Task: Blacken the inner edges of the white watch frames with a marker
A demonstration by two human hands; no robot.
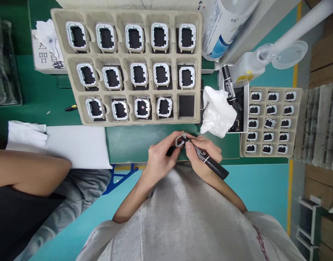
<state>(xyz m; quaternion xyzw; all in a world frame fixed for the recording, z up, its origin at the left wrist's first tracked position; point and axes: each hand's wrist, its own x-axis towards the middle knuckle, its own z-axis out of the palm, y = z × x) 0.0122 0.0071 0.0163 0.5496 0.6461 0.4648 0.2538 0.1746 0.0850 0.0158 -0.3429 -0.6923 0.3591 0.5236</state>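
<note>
My left hand [163,156] is closed on a small watch case frame [179,140], held just above the front edge of the green table. A black marker pen [209,162] is gripped in my right hand [203,154], its tip at the frame's right side; whether it touches cannot be made out. The right fingertips also sit close to the frame. Beyond my hands, a beige tray [123,122] holds rows of similar watch case frames [164,107], one per pocket. Its front right pocket shows only a black pad [186,106].
Right of the big tray lie crumpled white tissue [219,111] and a box with more markers [228,85]. Bottles [223,29] stand behind. A second tray [298,123] of frames is at the right. A co-worker's arm [30,168] reaches in from the left, near white paper [78,145].
</note>
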